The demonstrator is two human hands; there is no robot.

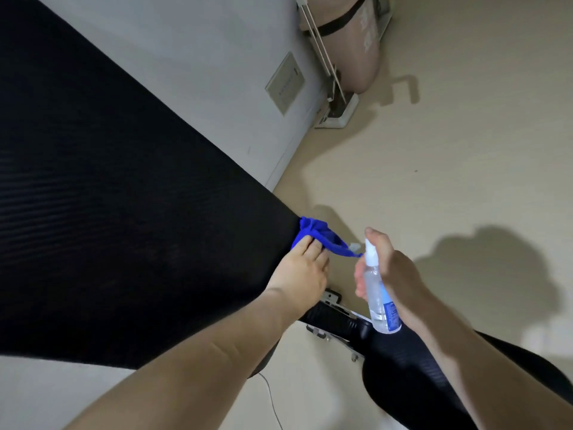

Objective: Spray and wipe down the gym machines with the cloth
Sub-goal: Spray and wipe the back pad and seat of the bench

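Note:
A large black padded bench surface (117, 212) of a gym machine fills the left of the head view. My left hand (302, 268) presses a bunched blue cloth (313, 232) against the pad's right corner edge. My right hand (393, 274) grips a clear spray bottle (378, 293) with a white nozzle and a blue label, held upright just right of the cloth, index finger on top of the nozzle. A second black pad (412, 377) sits below my right forearm.
A beige floor (434, 169) spreads to the right, with a white wall (217, 88) and a wall plate (285, 82) behind the bench. Another machine's metal frame and tan pad (350, 51) stand at the top. Metal brackets (328, 333) and a thin cable (273, 398) lie under the bench.

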